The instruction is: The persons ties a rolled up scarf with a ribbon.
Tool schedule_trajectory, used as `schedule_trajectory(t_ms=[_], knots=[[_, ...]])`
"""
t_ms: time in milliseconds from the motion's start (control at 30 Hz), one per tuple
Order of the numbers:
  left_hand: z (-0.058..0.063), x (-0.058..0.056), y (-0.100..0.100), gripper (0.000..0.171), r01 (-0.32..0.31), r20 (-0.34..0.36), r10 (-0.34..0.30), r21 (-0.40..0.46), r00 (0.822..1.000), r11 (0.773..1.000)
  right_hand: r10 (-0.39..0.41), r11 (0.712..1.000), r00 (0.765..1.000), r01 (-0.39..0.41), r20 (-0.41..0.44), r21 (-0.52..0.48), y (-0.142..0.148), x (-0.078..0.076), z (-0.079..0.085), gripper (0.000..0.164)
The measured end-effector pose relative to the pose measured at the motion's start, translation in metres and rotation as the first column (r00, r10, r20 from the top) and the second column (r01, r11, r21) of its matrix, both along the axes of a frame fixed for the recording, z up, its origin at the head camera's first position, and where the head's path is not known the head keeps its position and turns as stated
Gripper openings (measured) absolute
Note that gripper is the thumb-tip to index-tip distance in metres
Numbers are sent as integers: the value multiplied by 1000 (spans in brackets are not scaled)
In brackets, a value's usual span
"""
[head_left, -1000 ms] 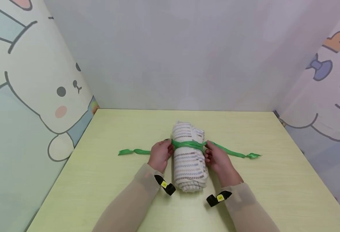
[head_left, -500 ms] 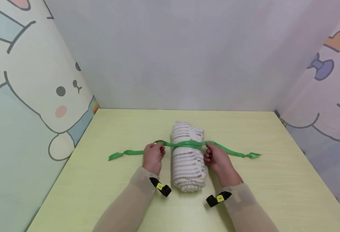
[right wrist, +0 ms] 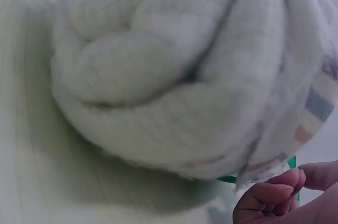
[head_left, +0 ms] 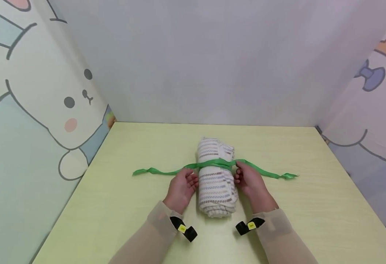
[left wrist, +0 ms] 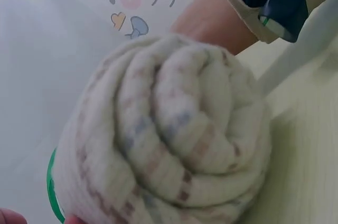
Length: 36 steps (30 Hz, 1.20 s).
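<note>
A rolled towel (head_left: 214, 190), white with coloured stripes, lies lengthwise on the table. A green ribbon (head_left: 212, 162) passes around its middle, with a loose tail out to each side. Right of the roll, my right hand (head_left: 253, 185) pinches the ribbon between thumb and forefinger; the right wrist view shows this pinch by the green band (right wrist: 292, 161). My left hand (head_left: 182, 189) is at the roll's left side, fingers loosely bent and close to the cloth, the ribbon's left tail running just beyond its fingertips. Only fingertips (left wrist: 11, 217) of it appear in the left wrist view.
The pale yellow table (head_left: 140, 146) extends on both sides of the roll. A plain light wall (head_left: 193, 66) stands behind it, with cartoon-printed panels left and right. A black wrist camera (head_left: 186, 230) sits on each sleeve.
My left hand first drew the ribbon leftward, then let it go and came back right, beside the roll. The left tail now lies straighter. My right hand keeps its pinch.
</note>
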<state>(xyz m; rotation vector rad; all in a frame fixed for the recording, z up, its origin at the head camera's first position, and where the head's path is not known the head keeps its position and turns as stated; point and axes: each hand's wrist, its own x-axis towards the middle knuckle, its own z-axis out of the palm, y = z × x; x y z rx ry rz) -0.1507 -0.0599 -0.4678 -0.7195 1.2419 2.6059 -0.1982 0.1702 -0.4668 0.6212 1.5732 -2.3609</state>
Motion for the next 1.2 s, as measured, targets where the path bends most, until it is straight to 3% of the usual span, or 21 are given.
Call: schedule_trajectory(t_ms=[133,267,367,467,567,667,733,867,967,1067,1200], knots=[[-2,-2,1,40,88,10,-88,29,996,996,5,1000,1000,-5,-3,8,2,0,2,19],[-8,-13,4,34,112,37,-117,100,992,989,0,1000,1000,0,-7,13,3,0,1,19],[-14,-23,7,24,58,34,-63,140,997,989,1,1000,1000,-1,-15,15,4,-1,0,18],[-18,-30,10,18,-23,5,22,126,1000,992,5,1000,1000,-5,-26,8,4,-2,-2,18],[-19,-33,11,19,-91,-25,93,59,995,994,10,1000,999,-9,-35,12,3,-2,-3,19],[-18,-34,12,22,-119,-13,119,5,993,993,16,999,999,-15,-35,30,2,-2,-3,19],[-16,-34,12,22,-93,-3,93,15,996,996,26,999,999,-25,-32,43,2,-3,-3,20],[-14,-33,11,21,32,10,-33,100,999,995,43,998,998,-41,-34,57,1,-2,-3,22],[-12,-34,11,26,145,23,-149,124,989,982,49,997,998,-47,-40,58,1,-2,-3,23],[-11,-37,10,33,212,53,-220,130,974,969,53,997,998,-50,-45,62,1,-2,-3,22],[-9,-43,10,35,255,83,-264,112,961,961,67,995,996,-61,-62,83,1,-2,-3,21]])
